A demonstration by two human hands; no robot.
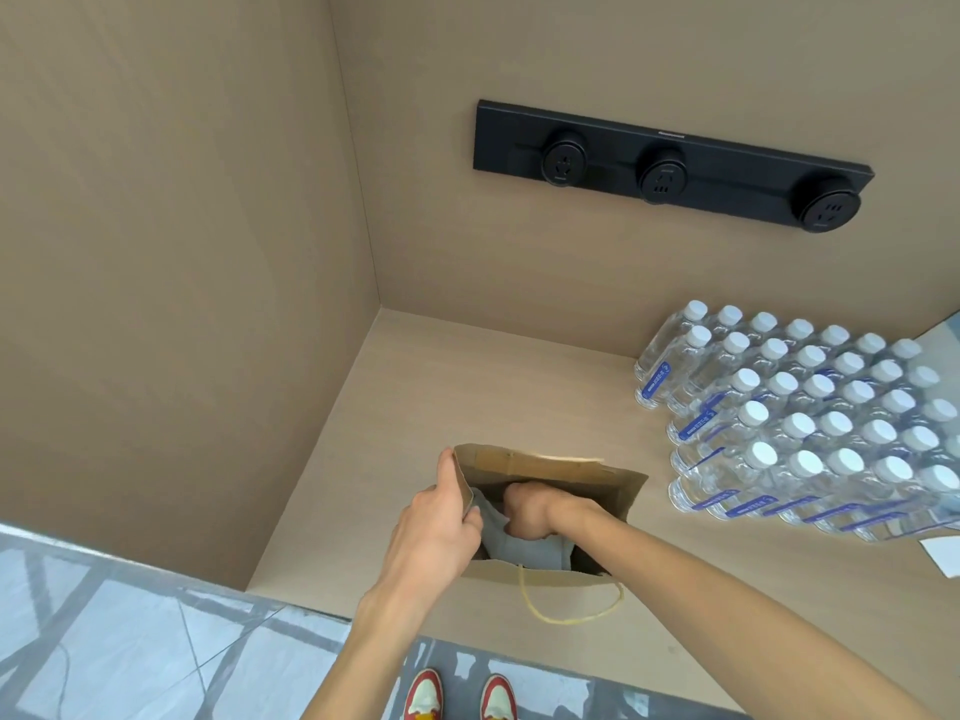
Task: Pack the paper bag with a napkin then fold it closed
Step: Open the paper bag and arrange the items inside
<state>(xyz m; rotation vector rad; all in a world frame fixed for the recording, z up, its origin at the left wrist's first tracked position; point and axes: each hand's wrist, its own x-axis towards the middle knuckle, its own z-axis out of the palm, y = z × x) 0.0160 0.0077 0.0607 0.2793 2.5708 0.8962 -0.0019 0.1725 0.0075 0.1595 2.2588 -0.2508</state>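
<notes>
Left hand (434,532) pinches left rim of open brown paper bag (621,491) w/ cord handle, standing on beige counter (467,387). Right hand (530,511) inside bag, fingers curled on pale grey napkin (511,545).

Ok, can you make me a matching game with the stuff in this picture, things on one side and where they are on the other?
Things:
1. napkin
2. water bottles
3. power strip
4. left hand

Places:
A. on the wall
B. inside the paper bag
C. gripping the bag's left edge
D. standing on the counter, right of the bag

Pairs: 1-B, 2-D, 3-A, 4-C
</notes>
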